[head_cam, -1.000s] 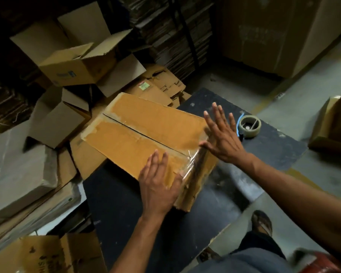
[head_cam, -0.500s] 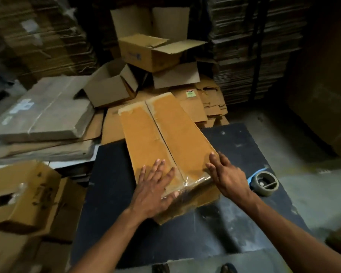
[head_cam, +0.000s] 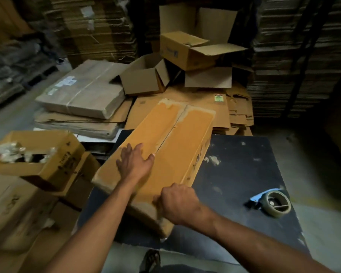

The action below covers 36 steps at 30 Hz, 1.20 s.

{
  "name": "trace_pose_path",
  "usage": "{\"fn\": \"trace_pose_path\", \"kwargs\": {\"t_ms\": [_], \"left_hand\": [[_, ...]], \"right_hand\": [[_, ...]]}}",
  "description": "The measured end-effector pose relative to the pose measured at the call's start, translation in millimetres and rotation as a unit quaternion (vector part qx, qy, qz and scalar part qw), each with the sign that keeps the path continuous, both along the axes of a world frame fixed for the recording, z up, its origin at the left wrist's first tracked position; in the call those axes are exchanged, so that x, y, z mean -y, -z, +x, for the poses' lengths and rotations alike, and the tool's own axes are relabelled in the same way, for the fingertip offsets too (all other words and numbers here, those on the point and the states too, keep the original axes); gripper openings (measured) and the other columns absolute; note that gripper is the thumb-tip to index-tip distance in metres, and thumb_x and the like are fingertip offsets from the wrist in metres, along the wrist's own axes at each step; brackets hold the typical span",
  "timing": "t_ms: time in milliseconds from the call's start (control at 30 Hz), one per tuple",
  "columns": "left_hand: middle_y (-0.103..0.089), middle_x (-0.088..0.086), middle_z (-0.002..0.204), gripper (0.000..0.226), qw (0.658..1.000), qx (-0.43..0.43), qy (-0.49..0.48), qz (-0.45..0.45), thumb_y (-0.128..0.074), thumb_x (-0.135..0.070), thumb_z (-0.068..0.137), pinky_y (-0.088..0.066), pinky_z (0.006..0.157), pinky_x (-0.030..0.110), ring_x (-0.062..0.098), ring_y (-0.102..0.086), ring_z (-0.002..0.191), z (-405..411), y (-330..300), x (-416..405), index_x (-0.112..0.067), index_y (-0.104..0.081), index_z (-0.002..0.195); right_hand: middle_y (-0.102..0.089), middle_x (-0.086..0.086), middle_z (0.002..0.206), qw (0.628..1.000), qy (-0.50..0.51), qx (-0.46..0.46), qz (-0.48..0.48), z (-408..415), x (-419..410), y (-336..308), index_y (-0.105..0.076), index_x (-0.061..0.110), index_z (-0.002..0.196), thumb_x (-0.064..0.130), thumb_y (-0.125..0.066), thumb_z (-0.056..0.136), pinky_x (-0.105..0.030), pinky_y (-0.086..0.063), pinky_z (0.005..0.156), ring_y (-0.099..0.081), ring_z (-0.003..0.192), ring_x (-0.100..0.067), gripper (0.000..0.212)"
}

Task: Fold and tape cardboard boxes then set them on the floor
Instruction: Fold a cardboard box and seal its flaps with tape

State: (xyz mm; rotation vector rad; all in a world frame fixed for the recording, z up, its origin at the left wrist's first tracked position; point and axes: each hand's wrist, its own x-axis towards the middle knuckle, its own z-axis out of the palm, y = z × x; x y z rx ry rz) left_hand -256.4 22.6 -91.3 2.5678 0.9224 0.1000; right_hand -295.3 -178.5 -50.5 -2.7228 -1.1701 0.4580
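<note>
The left hand (head_cam: pixel 135 164) lies flat with fingers spread on the top of the long cardboard box (head_cam: pixel 177 146), just left of the seam between its two closed flaps. The right hand (head_cam: pixel 177 203) is at the box's near end with its fingers curled over the top edge, apparently gripping it, though blur there makes the hold hard to read. The box lies slantwise on a dark worktable (head_cam: pixel 244 174), its far end reaching past the table's back edge. To the right, well apart from the box, a tape dispenser (head_cam: pixel 276 203) with a blue handle rests on the table. Left of the table stands an open carton (head_cam: pixel 37 160) with crumpled clear wrap inside, on top of other cartons. Behind the box lie flattened cardboard sheets (head_cam: pixel 230 109), a strapped bundle of flat board (head_cam: pixel 83 91), and two open boxes (head_cam: pixel 187 50) piled one above the other. Tall stacks of flat cardboard (head_cam: pixel 295 56) line the back.
</note>
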Motion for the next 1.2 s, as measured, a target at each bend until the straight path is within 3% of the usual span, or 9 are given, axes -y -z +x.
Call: {"fn": "trace_pose_path", "kwargs": {"t_ms": [67, 167, 300, 400, 567, 700, 933, 1100, 1200], "left_hand": [[-0.027, 0.013, 0.168, 0.067, 0.999, 0.012, 0.028, -0.017, -0.062, -0.056, 0.095, -0.025, 0.123, 0.050, 0.031, -0.021, 0.156, -2, -2, 6, -0.029, -0.045, 0.153], [-0.037, 0.013, 0.164, 0.058, 0.996, 0.038, 0.079, -0.011, -0.061, -0.048, 0.098, -0.026, 0.123, 0.044, 0.028, -0.028, 0.153, -12, -1, 20, -0.026, -0.050, 0.151], [-0.020, 0.010, 0.171, 0.067, 0.987, 0.014, 0.105, 0.123, -0.039, -0.067, 0.099, 0.003, 0.123, 0.054, 0.028, -0.007, 0.160, -30, 11, 38, -0.032, -0.039, 0.156], [-0.006, 0.014, 0.173, 0.083, 0.985, -0.023, 0.126, 0.117, -0.022, -0.080, 0.096, 0.002, 0.124, 0.059, 0.028, 0.005, 0.160, -31, 15, 44, -0.030, -0.025, 0.162], [0.005, 0.012, 0.173, 0.116, 0.989, -0.113, 0.088, 0.027, -0.007, -0.098, 0.079, 0.002, 0.125, 0.063, 0.027, 0.008, 0.160, -20, 19, 29, -0.021, -0.001, 0.166], [0.016, 0.011, 0.172, 0.135, 0.984, -0.139, 0.104, 0.038, -0.006, -0.108, 0.064, 0.011, 0.124, 0.061, 0.026, 0.019, 0.158, -23, 26, 28, -0.020, 0.009, 0.165], [0.009, 0.011, 0.173, 0.138, 0.978, -0.139, 0.129, 0.086, -0.009, -0.110, 0.061, 0.006, 0.125, 0.059, 0.025, 0.012, 0.160, -28, 26, 14, -0.021, 0.003, 0.166], [0.008, 0.001, 0.174, 0.141, 0.962, -0.147, 0.215, 0.085, -0.016, -0.111, 0.056, 0.005, 0.128, 0.051, 0.017, 0.007, 0.160, -31, 20, -47, -0.024, 0.004, 0.166], [-0.003, 0.001, 0.174, 0.126, 0.955, -0.150, 0.237, 0.095, -0.020, -0.105, 0.071, 0.002, 0.129, 0.049, 0.019, -0.004, 0.159, -28, 14, -75, -0.024, 0.000, 0.166]], "right_hand": [[-0.071, -0.020, 0.105, 0.994, 0.060, -0.075, 0.043, 14, -19, 1, -0.069, 0.007, 0.102, 0.054, -0.045, 0.102, -0.044, -0.056, 0.083, -0.070, 0.096, -0.038, 0.052], [-0.076, -0.005, 0.090, 0.987, 0.113, -0.077, 0.088, 75, -23, 8, -0.076, 0.018, 0.097, 0.062, -0.065, 0.088, -0.034, -0.060, 0.072, -0.072, 0.080, -0.023, 0.046], [-0.076, -0.001, 0.100, 0.971, 0.193, -0.044, 0.134, 168, 4, 12, -0.074, 0.023, 0.113, 0.038, -0.065, 0.097, -0.035, -0.064, 0.072, -0.072, 0.078, -0.014, 0.024], [-0.068, -0.004, 0.119, 0.964, 0.226, -0.033, 0.140, 224, 17, 17, -0.060, 0.021, 0.136, 0.038, -0.064, 0.099, -0.032, -0.060, 0.076, -0.067, 0.089, -0.014, 0.041], [-0.033, -0.015, 0.160, 0.968, 0.230, -0.027, 0.097, 284, 10, 17, -0.035, 0.021, 0.156, 0.050, -0.058, 0.100, -0.055, -0.038, 0.114, -0.037, 0.143, -0.037, 0.068], [-0.043, -0.017, 0.141, 0.977, 0.193, -0.041, 0.077, 315, 8, 29, -0.046, 0.018, 0.142, 0.049, -0.047, 0.104, -0.054, -0.039, 0.110, -0.041, 0.135, -0.040, 0.049], [-0.047, -0.018, 0.134, 0.975, 0.210, 0.055, 0.036, 294, 14, 39, -0.052, 0.017, 0.132, 0.046, -0.041, 0.106, -0.053, -0.043, 0.105, -0.046, 0.124, -0.037, 0.041], [-0.046, -0.015, 0.130, 0.964, 0.259, 0.065, 0.011, 247, 36, 33, -0.062, 0.016, 0.119, 0.054, -0.048, 0.101, -0.056, -0.055, 0.089, -0.046, 0.121, -0.037, 0.044], [-0.050, -0.016, 0.128, 0.960, 0.270, 0.067, -0.012, 204, 48, 27, -0.065, 0.017, 0.115, 0.059, -0.047, 0.099, -0.051, -0.055, 0.086, -0.051, 0.117, -0.038, 0.049]]}}
